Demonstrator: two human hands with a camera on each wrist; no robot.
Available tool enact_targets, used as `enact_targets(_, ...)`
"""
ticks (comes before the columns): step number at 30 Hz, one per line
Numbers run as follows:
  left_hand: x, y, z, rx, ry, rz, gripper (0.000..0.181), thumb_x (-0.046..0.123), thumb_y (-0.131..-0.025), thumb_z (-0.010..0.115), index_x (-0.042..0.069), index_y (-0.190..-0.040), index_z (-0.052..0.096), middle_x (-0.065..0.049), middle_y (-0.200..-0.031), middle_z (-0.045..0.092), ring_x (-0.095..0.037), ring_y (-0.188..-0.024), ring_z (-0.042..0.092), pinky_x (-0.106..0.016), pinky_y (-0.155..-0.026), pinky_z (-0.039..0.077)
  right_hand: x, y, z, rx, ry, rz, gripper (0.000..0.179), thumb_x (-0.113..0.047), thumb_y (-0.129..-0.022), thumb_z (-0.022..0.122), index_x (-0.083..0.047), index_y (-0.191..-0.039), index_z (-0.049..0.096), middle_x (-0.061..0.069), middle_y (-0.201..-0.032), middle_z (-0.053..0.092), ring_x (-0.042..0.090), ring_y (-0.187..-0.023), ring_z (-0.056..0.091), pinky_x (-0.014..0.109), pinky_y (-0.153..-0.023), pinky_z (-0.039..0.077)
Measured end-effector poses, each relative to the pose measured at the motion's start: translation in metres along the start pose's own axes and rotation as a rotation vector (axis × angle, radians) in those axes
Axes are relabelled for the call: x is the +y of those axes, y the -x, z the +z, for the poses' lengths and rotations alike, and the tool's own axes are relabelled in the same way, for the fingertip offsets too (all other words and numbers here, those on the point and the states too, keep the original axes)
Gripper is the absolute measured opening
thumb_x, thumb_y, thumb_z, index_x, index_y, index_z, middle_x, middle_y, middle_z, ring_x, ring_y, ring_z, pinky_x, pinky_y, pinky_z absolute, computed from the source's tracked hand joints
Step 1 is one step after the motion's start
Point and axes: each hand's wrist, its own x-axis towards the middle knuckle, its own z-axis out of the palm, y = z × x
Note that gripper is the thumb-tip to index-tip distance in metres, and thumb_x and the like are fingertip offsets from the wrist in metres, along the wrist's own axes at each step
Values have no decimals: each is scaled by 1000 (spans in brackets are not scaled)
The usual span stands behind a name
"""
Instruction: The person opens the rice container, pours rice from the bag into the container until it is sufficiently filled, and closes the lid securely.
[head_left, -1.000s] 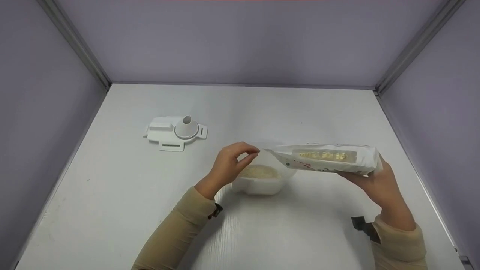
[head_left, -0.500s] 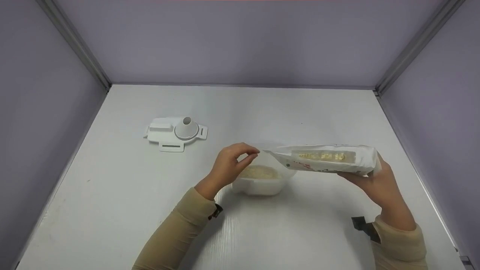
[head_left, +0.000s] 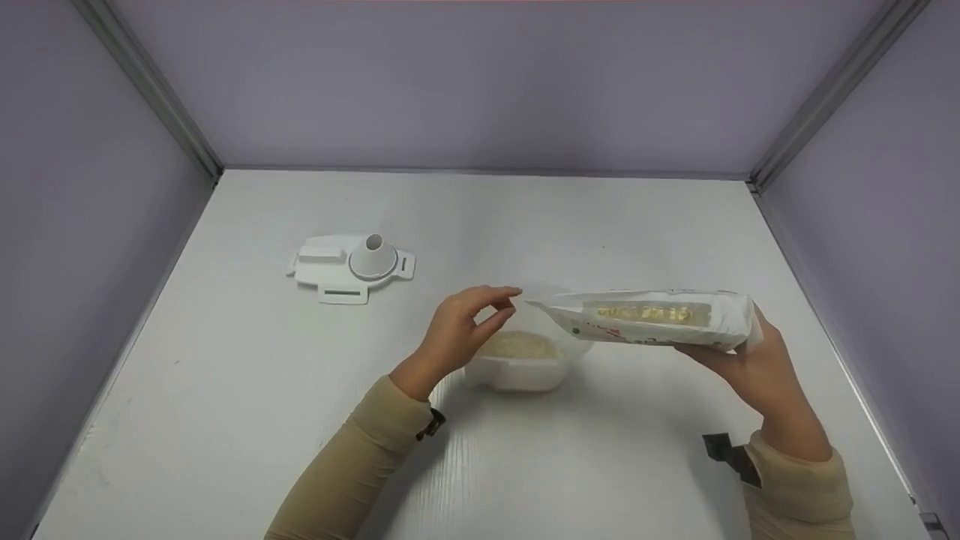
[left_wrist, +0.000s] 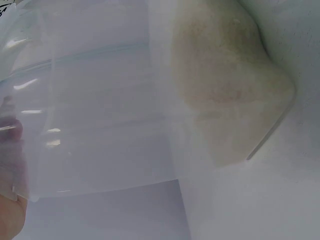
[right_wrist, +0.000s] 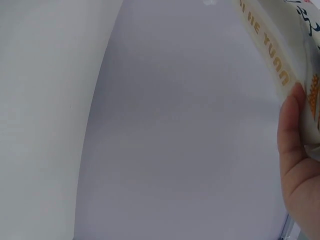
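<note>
A clear container with a milky lower part (head_left: 517,375) stands on the table with pale rice-like grains (head_left: 521,345) at its bottom. In the left wrist view its clear wall (left_wrist: 100,125) and the grains show large. My left hand (head_left: 457,322) is at its upper rim, thumb and forefinger bent to the edge, some fingers seen through the clear plastic. My right hand (head_left: 757,367) grips the far end of a white printed bag (head_left: 645,319) with gold letters. The bag lies almost level, its narrow mouth over the container, just right of my left fingertips.
A white lid (head_left: 322,266) with side latches and a cone-shaped spout (head_left: 373,257) lies on the table (head_left: 225,375) at the back left. Grey-violet panels (head_left: 480,82) close off the back and both sides.
The bag's mouth reaches left to my left fingertips half a second ago and now sits slightly right of them. My left forefinger has lifted a little from the thumb.
</note>
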Motion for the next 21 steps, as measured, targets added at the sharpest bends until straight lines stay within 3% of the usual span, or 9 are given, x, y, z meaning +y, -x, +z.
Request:
enact_targets(6,1,-1,-2,-19,-14,27,28,13,-90,62,11,-118,65,1,-91,67,-12,-87,61,-30,-76,49,2,0,2,3,19,11,64,0,-70,80,-5,-126,50,-12,-113,59,3,-105,54,15,-80,42)
enact_targets(12,8,-5,-4,-83,-45,22,32,13,-89,64,11,-121,63,1,-93,67,-12,-89,62,-29,-69,48,4,1,3,-8,51,40,63,-6,-73,79,-7,-128,49,-15,-113,57,0,-105,52,14,-78,42)
enact_targets(21,16,-18,-6,-68,116,25,14,12,-89,64,7,-100,71,-1,-93,69,-9,-86,62,-25,-75,49,2,1,1,6,61,8,63,-3,-71,80,-6,-127,50,-13,-113,58,1,-104,53,14,-79,42)
